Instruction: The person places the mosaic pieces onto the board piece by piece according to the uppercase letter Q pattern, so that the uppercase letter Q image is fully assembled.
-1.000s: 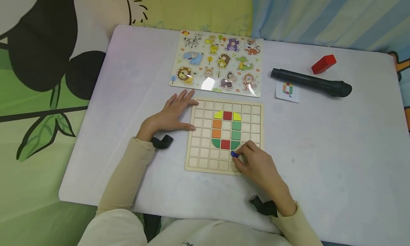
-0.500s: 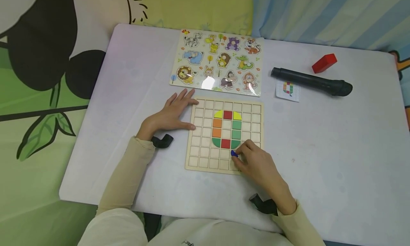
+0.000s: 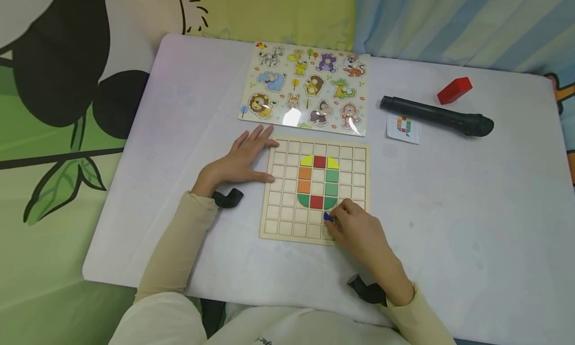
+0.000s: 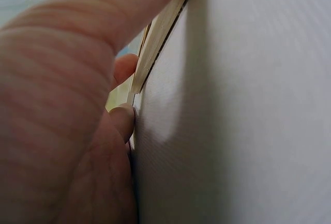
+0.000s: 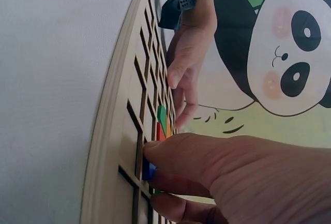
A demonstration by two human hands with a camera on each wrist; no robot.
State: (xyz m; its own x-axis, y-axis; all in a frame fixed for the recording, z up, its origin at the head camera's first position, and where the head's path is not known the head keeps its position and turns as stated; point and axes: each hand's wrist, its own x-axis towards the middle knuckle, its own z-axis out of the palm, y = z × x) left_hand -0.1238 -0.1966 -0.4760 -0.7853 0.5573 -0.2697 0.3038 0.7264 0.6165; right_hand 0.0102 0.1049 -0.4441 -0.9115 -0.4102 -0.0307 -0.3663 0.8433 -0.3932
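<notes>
A wooden grid board (image 3: 280, 228) lies on the table, with a ring of yellow, red, orange and green tiles set in its cells. My right hand (image 3: 361, 235) pinches a small blue tile (image 3: 328, 217) between thumb and fingers, just below the green corner tile (image 3: 330, 202). In the right wrist view the blue tile (image 5: 149, 170) sits at a grid cell, partly hidden by the fingers. My left hand (image 3: 238, 160) is spread at the board's left edge, its thumb and a fingertip touching the frame. The left wrist view shows the thumb (image 4: 124, 6) against the board's side.
Behind the board lies an animal picture puzzle (image 3: 301, 88). At the back right are a black tube-shaped object (image 3: 435, 116), a red block (image 3: 454, 90) and a small card (image 3: 403, 130) with a coloured pattern, partly under the tube.
My right hand has shifted very slightly at the same cell, still pinching the blue tile, which looks a little more tilted. The left hand has stayed where it was.
</notes>
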